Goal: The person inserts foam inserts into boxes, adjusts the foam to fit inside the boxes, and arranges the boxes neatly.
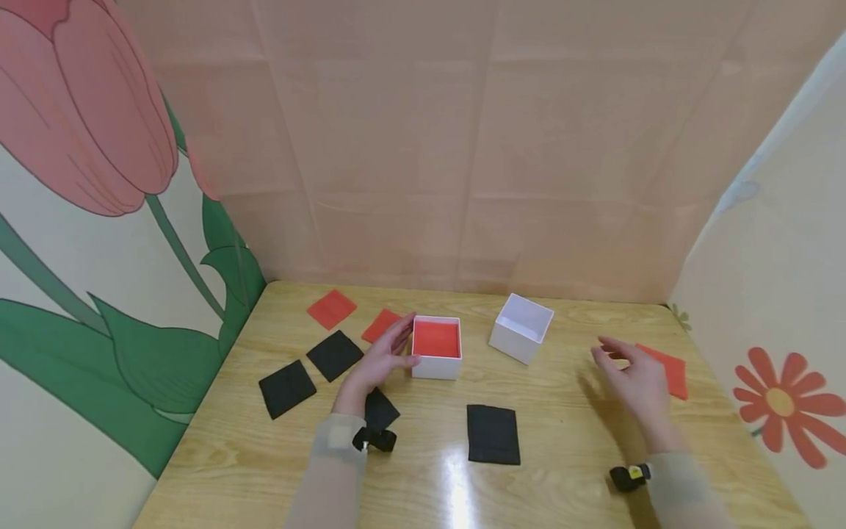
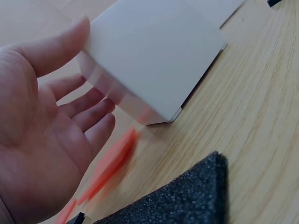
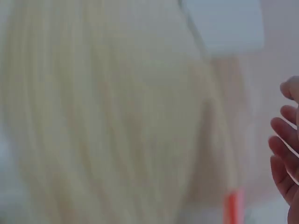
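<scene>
My left hand holds an open-topped white box by its left side, thumb at the front corner and fingers farther back. A red square fills the inside of this box near its rim. In the left wrist view, the thumb and fingertips meet the edges of the white box. My right hand is raised at the right with fingers loosely bent and holds nothing. Just beyond it lies a red square, partly hidden by the hand. In the right wrist view, the right hand shows only at the edge.
A second white box, tilted toward me and bare inside, stands right of the first. Red squares lie at the back left, black foam squares nearer. One black square lies front centre. Cloth walls border the wooden table.
</scene>
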{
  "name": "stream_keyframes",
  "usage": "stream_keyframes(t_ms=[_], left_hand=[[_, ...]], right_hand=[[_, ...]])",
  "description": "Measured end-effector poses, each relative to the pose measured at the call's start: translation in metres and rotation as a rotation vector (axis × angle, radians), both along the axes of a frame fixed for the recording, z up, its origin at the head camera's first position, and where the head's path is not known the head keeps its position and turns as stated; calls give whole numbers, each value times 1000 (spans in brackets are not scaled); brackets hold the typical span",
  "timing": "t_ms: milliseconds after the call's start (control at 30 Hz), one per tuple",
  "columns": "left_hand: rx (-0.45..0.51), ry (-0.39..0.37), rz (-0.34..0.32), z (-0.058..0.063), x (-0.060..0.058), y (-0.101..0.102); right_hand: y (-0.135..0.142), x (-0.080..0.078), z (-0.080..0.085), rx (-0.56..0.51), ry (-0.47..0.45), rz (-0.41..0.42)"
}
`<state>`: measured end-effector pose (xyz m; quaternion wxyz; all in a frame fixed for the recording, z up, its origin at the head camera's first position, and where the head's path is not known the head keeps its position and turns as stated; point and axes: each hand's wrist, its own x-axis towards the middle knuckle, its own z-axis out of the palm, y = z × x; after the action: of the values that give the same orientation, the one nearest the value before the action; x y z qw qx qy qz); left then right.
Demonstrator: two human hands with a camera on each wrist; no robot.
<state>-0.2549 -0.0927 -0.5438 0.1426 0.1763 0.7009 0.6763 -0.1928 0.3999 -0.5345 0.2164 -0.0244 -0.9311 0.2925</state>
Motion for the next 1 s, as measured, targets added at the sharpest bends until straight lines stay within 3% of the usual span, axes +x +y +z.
stream_keyframes(t_ms=[167,367,467,667,833,1000], left_hand=[[11,-24,-13,2,0,0],[16,-26,-14,1,-1,0],[12,-23,-8,-1,-1,0],[11,-19,-6,-1,-4,1],[10,-11,-26,-1,-3,1],[4,-15,-26,-2,-3,-1]], right_hand=[[61,4,-16,26,-177,-31],[106,2,-20,162,-273,85],[120,0,-15,204,-335,161],[139,-11,-1,203,-562,230],[147,-15,-4,200,-563,272],[149,-18,-9,187,-594,233]])
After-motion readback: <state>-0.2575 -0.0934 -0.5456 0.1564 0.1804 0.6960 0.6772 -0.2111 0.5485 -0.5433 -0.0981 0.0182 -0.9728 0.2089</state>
